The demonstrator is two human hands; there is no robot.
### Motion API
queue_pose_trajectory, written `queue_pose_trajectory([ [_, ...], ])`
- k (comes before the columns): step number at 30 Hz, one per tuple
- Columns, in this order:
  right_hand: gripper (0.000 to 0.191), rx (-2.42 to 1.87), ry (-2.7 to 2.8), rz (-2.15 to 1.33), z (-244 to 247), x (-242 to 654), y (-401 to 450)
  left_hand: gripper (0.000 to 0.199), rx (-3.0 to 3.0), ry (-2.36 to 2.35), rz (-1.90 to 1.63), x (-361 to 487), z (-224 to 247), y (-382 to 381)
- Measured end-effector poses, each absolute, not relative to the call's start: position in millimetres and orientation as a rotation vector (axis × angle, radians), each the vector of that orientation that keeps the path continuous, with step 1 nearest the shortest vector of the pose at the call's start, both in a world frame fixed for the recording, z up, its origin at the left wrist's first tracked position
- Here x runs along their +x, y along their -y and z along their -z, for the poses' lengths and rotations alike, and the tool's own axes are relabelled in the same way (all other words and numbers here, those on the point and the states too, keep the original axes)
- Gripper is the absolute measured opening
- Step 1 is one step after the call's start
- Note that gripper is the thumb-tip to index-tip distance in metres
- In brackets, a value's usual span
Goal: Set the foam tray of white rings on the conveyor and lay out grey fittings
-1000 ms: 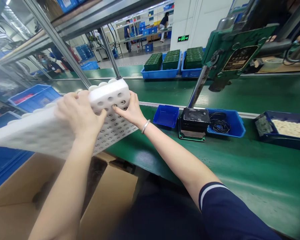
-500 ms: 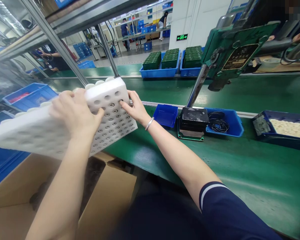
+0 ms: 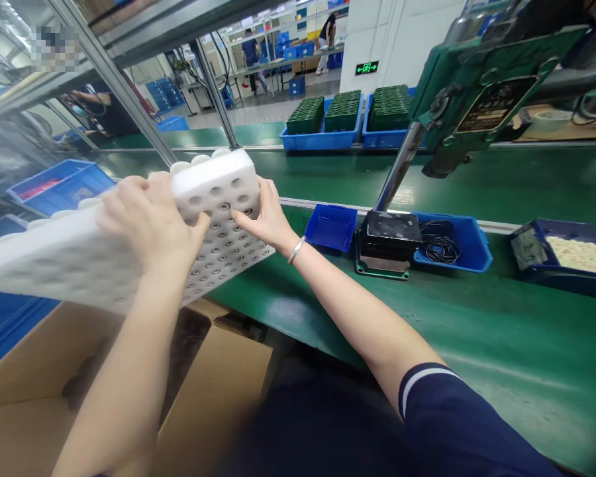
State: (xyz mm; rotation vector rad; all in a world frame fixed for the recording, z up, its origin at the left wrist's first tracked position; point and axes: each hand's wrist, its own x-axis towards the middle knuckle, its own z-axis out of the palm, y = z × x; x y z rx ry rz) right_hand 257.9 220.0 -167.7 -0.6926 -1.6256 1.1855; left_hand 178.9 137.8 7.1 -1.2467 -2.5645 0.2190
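At the far left, a blue bin held something red; no lettering could be made out on it. Below, an open cardboard box stood against the bench edge; its visible flap showed plain brown board. A white foam tray, tilted, its holed face turned toward the wearer, hung over box and bench edge in both hands. Dark-centred rings sat in many holes; the nearest top rows looked plainer. Rounded white bumps lined its upper edge.

Left hand, blurred: grasping the tray's upper edge, thumb on the holed face. Right hand: grasping the tray's right end, fingers round the edge, thumb against the face beside a ringed hole. Silver bangle on that wrist.

Further right, blue crates carried rows of green slabs. Near side of the green bench: a shallow blue tray. On the wall, a lit green sign bore a running figure between two arrows. Then a black block on a green-edged base, and a blue tub with black coils. Above, a green machine head wore a dark nameplate, characters too small to read. Last, a dark blue bin of pale bits, a worn whitish patch on its end, illegible.
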Motion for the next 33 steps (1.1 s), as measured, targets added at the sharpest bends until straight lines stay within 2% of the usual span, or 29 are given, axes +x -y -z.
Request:
queue_pose_trajectory([
  [2, 0.071, -0.735, 1.609, -1.151, 167.2, 255.8, -216.4, 0.075, -1.256, 2.571, -0.213, 179.3, -8.6, -137.4],
  [12, 0.06, -0.479, 1.624, -1.432, 189.9, 281.2, -230.3, 0.077, -1.238, 2.624, -0.235, 184.7, -12.8, -138.7],
  [20, 0.042, -0.545, 1.684, -1.336, 194.8, 268.2, -241.9, 0.079, -1.214, 2.667, -0.288, 186.8, -15.8, -139.1],
  [22, 0.044, -0.507, 1.677, -1.338, 198.5, 269.0, -240.3, 0.079, -1.207, 2.666, -0.289, 187.8, -16.5, -139.2],
  [27, 0.066, -0.434, 1.696, -1.534, 213.6, 282.5, -227.6, 0.079, -1.22, 2.67, -0.271, 187.0, -15.5, -140.6],
  [33, 0.06, -0.444, 1.744, -1.565, 221.6, 285.3, -227.6, 0.078, -1.165, 2.594, -0.225, 187.3, -8.8, -141.8],
])
